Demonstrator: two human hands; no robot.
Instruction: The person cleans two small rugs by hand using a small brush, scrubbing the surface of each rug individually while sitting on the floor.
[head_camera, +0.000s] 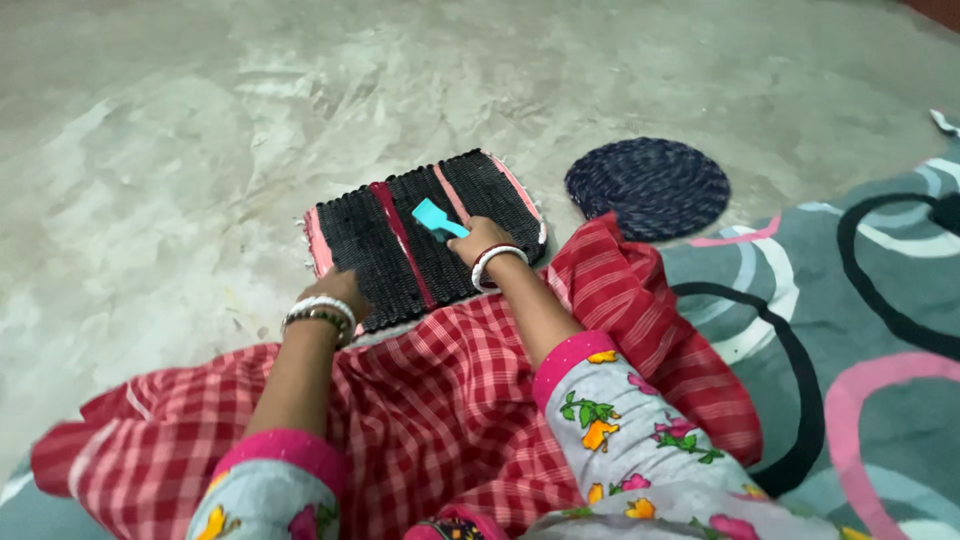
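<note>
My right hand (480, 240) is clamped on a teal brush (436, 219) mid-mat, my left hand (340, 290) pressing the black striped mat (400, 250) flat, fingers spread.

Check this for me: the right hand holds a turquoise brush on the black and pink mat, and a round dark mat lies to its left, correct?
Not quite. In the head view the round dark mat lies right of the black and pink mat, not left. The right hand does hold the turquoise brush on it.
</note>
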